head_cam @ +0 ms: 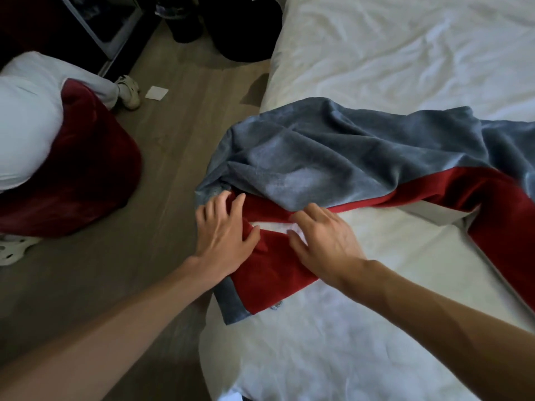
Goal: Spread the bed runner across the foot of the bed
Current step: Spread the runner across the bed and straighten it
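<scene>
The bed runner (333,157) is grey-blue on one face and red on the other. It lies rumpled and twisted across the white bed (390,59), running from the bed's left edge off to the right. My left hand (225,230) rests on a red fold at the left edge with its fingers spread and its thumb pressed into the cloth. My right hand (324,235) lies flat beside it, fingers apart, touching the red edge where the grey side folds over. A strip of white sheet shows between the two hands.
Wood floor (173,157) runs along the bed's left side. A second bed (26,117) with a red runner (84,169) stands at the left. A person's shoe and trouser leg (127,91) and a paper scrap (156,92) are on the floor. Dark furniture stands at the top.
</scene>
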The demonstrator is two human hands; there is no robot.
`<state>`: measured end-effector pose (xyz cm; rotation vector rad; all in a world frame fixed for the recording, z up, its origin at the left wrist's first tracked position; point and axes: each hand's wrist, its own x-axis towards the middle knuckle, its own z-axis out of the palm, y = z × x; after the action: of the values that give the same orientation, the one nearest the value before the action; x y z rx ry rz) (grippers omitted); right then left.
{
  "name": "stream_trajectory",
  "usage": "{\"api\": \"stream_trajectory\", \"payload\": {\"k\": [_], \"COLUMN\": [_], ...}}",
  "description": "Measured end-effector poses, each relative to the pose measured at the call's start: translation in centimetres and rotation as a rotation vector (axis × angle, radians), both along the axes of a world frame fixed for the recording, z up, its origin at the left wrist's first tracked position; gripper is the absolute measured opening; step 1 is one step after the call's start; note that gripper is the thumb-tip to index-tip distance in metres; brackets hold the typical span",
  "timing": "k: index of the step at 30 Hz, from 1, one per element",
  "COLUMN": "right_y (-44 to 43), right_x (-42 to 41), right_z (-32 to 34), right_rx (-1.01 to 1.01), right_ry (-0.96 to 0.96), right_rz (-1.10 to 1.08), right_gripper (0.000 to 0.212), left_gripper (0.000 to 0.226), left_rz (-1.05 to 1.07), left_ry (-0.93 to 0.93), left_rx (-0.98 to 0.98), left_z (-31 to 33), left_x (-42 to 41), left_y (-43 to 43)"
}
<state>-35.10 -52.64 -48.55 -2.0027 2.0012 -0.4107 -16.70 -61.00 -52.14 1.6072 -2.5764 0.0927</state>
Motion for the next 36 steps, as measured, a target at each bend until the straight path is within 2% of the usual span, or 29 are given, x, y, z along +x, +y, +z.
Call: {"api": "stream_trajectory", "payload": {"k": [5, 9, 12, 14, 18, 30, 36], "right_y": [-1.2, -0.5, 0.4, 0.8, 1.3, 0.0, -0.6], "right_x": [3.9, 6.0, 7.7, 9.1, 11.7, 15.8, 19.8], "right_z": [-0.4, -1.3, -1.7, -1.9, -1.8, -1.7, -2.3], "right_rx": [0.079, 0.227, 0.279, 0.283, 0.296, 0.277, 0.307], "right_ry": [-0.039, -0.028, -0.069, -0.102, -0.153, -0.179, -0.221], "right_rz": [0.037, 0.063, 0.060, 0.046, 0.048, 0.132, 0.170], "right_gripper": [0.034, 0.032, 0.023, 0.020, 0.020, 0.022, 0.019], "left_gripper": [0.075, 0.079, 0.071, 0.066, 0.039, 0.035, 0.014], "left_rz": [0.045, 0.228, 0.527, 0.679, 0.623, 0.522, 0.459], "left_ry": [0.066, 0.340, 0.599, 0.704, 0.741, 0.676, 0.529], "left_rx": [0.060, 0.266, 0.426, 0.574, 0.707, 0.423, 0.264], "left_z": [0.0, -0.5, -1.5, -2.2, -3.3, -3.0, -1.2], "left_x": [2.2, 3.4, 4.6, 5.8, 7.7, 11.3, 14.0], "left_y": [-0.3, 0.4, 0.2, -0.6, -1.3, -2.0, -3.5]}}
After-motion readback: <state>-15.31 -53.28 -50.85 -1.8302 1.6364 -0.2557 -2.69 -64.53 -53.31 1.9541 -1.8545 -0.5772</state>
